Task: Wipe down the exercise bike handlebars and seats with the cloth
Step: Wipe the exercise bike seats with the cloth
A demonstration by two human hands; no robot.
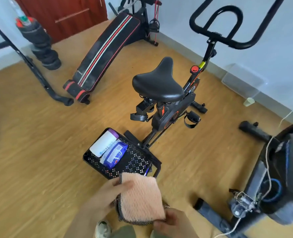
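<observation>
A folded peach cloth (141, 198) with a dark patterned edge is held low in the middle of the view. My left hand (108, 193) grips its left edge, and my right hand (174, 222) pinches its lower right corner. Ahead stands a black exercise bike with a wide black seat (159, 83) and looped black handlebars (228, 30) near the wall. Both are well beyond my hands. A second bike (286, 169) with blue trim fills the right edge, only partly in view.
A black perforated basket (135, 160) on the floor just ahead of the cloth holds a white bottle (103, 143) and a blue wipes pack (114, 155). A sit-up bench (106, 54), stacked weights (42, 45) and a black frame tube (35, 73) stand on the wooden floor at left.
</observation>
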